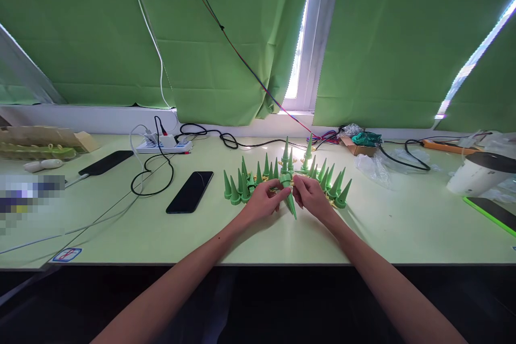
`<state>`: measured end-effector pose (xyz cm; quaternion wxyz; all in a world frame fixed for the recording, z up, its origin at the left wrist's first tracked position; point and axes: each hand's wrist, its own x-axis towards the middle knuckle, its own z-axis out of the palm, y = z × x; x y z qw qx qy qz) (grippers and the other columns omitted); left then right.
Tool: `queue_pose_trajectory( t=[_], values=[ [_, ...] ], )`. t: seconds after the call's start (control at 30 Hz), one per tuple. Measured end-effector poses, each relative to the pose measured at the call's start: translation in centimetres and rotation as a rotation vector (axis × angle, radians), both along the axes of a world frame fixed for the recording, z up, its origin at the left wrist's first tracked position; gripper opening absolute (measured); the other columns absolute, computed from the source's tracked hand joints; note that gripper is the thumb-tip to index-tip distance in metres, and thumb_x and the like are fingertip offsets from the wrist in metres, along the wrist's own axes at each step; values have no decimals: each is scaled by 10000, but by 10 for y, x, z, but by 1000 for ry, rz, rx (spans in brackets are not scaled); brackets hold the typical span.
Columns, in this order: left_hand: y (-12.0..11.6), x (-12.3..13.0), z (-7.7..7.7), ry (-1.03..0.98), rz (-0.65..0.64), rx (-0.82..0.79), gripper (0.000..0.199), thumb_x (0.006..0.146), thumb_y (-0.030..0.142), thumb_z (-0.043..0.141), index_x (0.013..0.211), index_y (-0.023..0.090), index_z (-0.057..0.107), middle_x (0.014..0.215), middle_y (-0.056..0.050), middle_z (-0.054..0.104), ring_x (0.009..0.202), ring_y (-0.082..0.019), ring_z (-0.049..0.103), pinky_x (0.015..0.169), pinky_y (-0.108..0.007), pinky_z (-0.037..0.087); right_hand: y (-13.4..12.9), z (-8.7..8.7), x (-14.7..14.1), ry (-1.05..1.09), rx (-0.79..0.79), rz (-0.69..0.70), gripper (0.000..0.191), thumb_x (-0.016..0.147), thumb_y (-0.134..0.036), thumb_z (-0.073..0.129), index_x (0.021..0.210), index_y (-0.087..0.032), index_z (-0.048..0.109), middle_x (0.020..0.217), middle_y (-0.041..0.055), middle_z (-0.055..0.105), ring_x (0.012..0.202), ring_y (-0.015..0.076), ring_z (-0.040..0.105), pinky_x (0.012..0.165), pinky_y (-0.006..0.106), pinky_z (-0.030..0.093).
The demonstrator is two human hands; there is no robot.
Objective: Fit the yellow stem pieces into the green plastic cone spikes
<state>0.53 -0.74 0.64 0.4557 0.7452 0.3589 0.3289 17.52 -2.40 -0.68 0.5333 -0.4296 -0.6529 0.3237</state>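
Observation:
Between my hands is a green plastic watering spike [289, 204], its pointed end slanting down toward me. My left hand [264, 200] is closed around the spike's body from the left. At its right side, near the collar, the fingertips of my right hand [311, 196] are pinched together, by a small yellowish part; whether they grip it or the spike's collar is hard to make out. Several similar green spikes stand point up just behind and beside my hands, in a left cluster [235, 193] and a right cluster [342, 196]. Small yellow pieces show among them.
A black phone [189, 192] lies to the left, with a power strip [165, 145] and looped black cables behind. A cup with a dark lid [479, 174] and a green-edged phone [494, 215] are far right. Clear plastic bags [374, 168] lie back right.

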Motion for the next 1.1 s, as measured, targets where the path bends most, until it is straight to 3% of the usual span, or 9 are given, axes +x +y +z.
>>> queue_pose_trajectory(
  t=[0.23, 0.57, 0.73, 0.93, 1.1],
  values=[
    [-3, 4, 1, -82, 83, 55, 385, 758, 504, 701, 896, 173, 560, 612, 49, 492, 492, -83, 449, 463, -220, 338, 1, -3, 0, -1, -21, -11, 584, 957, -567, 406, 490, -217, 390, 378, -37, 403, 335, 94, 393, 419, 264, 336],
    [0, 4, -4, -77, 98, 158, 347, 803, 429, 665, 1045, 188, 604, 891, -19, 612, 534, -69, 474, 496, -223, 399, 0, 1, -1, 22, 19, -19, 542, 951, -571, 423, 546, -210, 413, 425, -44, 415, 353, 88, 400, 405, 256, 322],
    [-1, 3, -2, -67, 132, 138, 307, 809, 459, 655, 884, 178, 558, 783, 6, 590, 498, -62, 459, 469, -208, 368, -3, 3, -1, 53, 34, -38, 507, 951, -569, 424, 595, -208, 423, 469, -52, 416, 362, 82, 403, 392, 246, 317],
    [4, 3, -4, -129, -3, -98, 477, 896, 590, 468, 763, 146, 583, 603, 1, 540, 427, -75, 455, 417, -208, 351, -3, 3, 1, 22, 59, -26, 495, 952, -581, 409, 623, -211, 435, 483, -52, 426, 369, 85, 407, 408, 251, 324],
    [10, 2, -8, -207, -145, -382, 695, 851, 743, 373, 815, 104, 644, 837, -117, 658, 468, -106, 545, 380, -229, 399, -2, 2, 1, -60, 62, 14, 510, 951, -594, 395, 616, -213, 441, 468, -45, 445, 382, 90, 401, 438, 256, 334]
  ],
)
